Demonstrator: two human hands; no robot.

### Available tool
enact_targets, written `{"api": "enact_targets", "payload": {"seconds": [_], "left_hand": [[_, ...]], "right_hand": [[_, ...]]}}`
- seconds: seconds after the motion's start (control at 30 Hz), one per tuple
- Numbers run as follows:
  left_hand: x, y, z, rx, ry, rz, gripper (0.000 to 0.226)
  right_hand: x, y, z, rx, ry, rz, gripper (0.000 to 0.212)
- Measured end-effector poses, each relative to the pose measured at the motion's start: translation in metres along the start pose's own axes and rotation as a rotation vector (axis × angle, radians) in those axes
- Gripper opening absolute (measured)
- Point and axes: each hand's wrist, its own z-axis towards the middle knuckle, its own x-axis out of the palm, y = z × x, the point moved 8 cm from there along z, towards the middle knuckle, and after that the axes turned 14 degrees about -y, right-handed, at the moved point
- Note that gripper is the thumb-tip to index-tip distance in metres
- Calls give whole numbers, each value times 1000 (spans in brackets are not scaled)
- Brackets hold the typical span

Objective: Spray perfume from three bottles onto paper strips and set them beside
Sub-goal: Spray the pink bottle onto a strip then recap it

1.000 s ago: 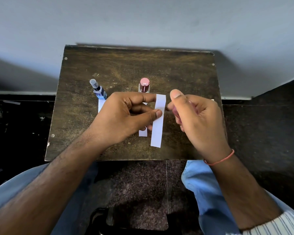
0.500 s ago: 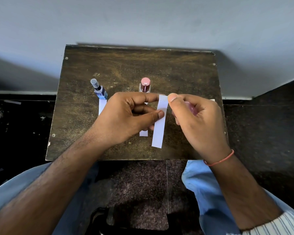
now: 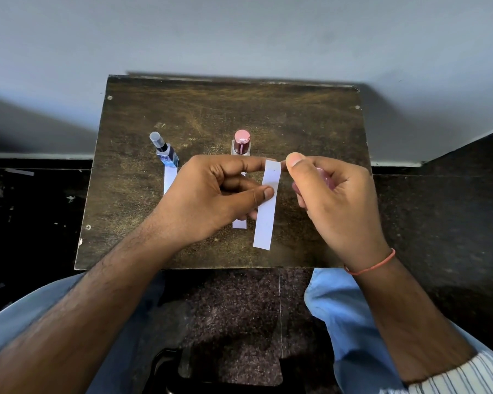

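While two bottles already stand capped on the dark wooden board [image 3: 211, 109] with a strip laid by each, the third round looks to be under way, so I judge the task roughly two-thirds done. Beyond the knuckles of the left hand [image 3: 211, 197], the blue bottle [image 3: 165, 152] has its paper strip [image 3: 169, 177] running from its base toward the person, and the pink-capped bottle [image 3: 242, 142] stands just past the left forefinger, its own strip [image 3: 239, 223] showing only as a short end below the curled fingers. What seems left is spraying the third strip, laying it down, and setting the last bottle beside it.

The right hand [image 3: 336, 200] is curled round a small pink bottle [image 3: 322, 177], mostly hidden in the palm, with the thumb raised over its top; whether it is pressing the nozzle I cannot tell. Its thumb tip sits just beside the strip's far end.

The left hand pinches the third white strip [image 3: 266, 206] between thumb and forefinger, gripping it along its upper half. That strip is held above the board, its long axis running away from the person, far end level with both hands' fingertips, near end hanging free below the left thumb, tilted slightly left at the bottom.
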Motion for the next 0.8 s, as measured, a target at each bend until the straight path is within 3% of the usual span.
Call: {"api": "enact_targets", "payload": {"seconds": [0.8], "left_hand": [[3, 1, 2, 2, 4, 23, 38]], "right_hand": [[-3, -10, 4, 17, 32, 59, 53]]}}
